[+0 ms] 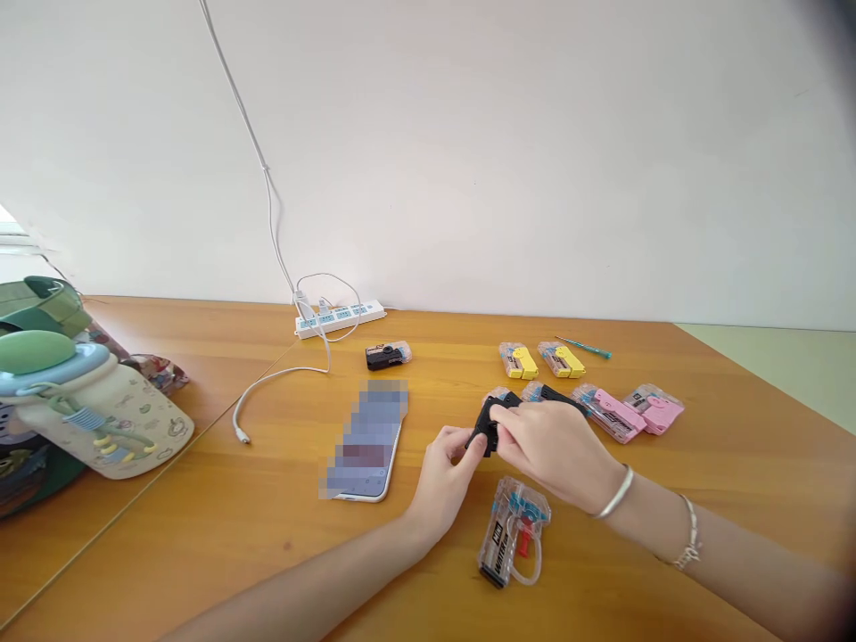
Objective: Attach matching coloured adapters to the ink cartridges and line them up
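Observation:
Both my hands meet over a small black toy piece [493,419] above the wooden table [201,499]. My left hand [447,477] pinches its lower left end. My right hand [558,446], with bracelets on the wrist, grips it from the right with fingers curled. Just below my hands lies a clear toy water pistol [512,542] with a red trigger and a black label. Behind my right hand lies another black and clear pistol [558,398], partly hidden.
Two yellow pistols [540,360] and two pink ones [632,412] lie behind, with a teal pen [585,348]. A phone [366,446], a small black device [386,356], a power strip [340,317] with cables and a pale bottle [100,406] are to the left.

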`<state>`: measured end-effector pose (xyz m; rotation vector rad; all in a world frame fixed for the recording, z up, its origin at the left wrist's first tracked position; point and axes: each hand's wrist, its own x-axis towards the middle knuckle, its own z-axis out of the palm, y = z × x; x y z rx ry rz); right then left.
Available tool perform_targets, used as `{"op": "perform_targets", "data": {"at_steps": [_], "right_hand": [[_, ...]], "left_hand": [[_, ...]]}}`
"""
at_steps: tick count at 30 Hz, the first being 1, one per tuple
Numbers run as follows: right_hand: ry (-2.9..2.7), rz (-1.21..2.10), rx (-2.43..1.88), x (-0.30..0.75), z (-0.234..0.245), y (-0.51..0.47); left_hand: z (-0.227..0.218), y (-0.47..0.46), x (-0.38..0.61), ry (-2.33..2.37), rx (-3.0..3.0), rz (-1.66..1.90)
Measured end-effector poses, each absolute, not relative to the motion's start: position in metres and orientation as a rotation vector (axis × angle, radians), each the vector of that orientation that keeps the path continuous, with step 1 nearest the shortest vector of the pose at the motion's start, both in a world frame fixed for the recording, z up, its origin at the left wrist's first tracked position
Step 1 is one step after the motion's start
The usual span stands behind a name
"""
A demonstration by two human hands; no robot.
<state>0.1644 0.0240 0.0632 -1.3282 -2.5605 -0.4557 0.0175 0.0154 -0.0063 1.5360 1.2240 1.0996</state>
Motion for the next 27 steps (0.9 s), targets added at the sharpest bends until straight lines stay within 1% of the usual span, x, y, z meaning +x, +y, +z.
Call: {"op": "perform_targets", "data": {"at_steps": [5,8,19,27], "right_hand": [[-2.306,-0.032,-1.295,0.201,0.042,0.014],[-2.148,0.09,-1.291,0.214,0.028,0.01],[-1.998,0.146,-1.243,0.209,0.017,0.007],[-2.144,0.051,-1.099,0.208,0.005,0.005]], "left_hand": [[-0.005,0.011,0.018,1.168,1.608,1.053],[-0.004,0.01,0.019,1.162,1.632,1.019],[-0.001,0.008,0.019,1.192,1.685,0.922],[-0.006,0.009,0.02,1.169,1.737,0.932]]}}
